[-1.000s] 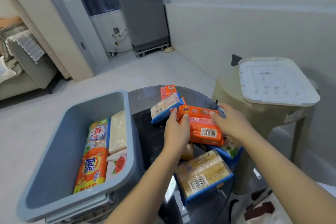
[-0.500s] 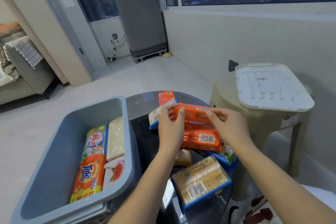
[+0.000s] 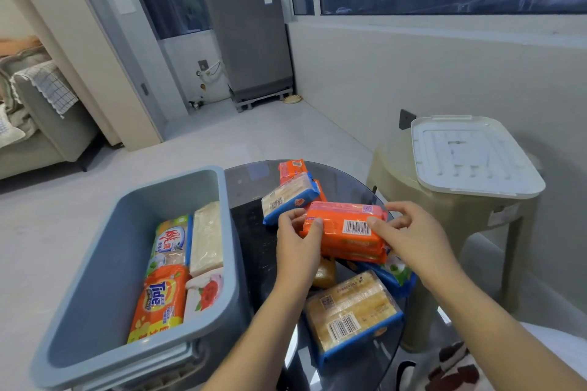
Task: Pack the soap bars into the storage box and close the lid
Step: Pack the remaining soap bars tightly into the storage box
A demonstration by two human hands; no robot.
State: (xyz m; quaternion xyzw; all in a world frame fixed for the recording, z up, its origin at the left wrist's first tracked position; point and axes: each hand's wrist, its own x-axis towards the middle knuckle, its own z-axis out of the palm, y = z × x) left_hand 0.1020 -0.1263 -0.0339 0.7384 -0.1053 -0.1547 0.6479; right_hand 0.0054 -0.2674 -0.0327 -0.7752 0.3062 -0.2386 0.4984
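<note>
At centre frame, the left hand [image 3: 298,241] and right hand [image 3: 409,235] grasp opposite ends of an orange soap pack [image 3: 344,228] — barcode side up — above other packs on the round glass table [image 3: 254,181]. The blue-grey storage box [image 3: 104,263], lower left, stands open with a Tide soap bar [image 3: 158,298] and others inside. Its white lid [image 3: 470,155] rests on a beige plastic stool [image 3: 397,174] at right.

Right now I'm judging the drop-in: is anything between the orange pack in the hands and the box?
Nothing visible blocks it. Both hands hold the orange soap pack above the table; the blue storage box is open to its left, its lid off on the stool.
</note>
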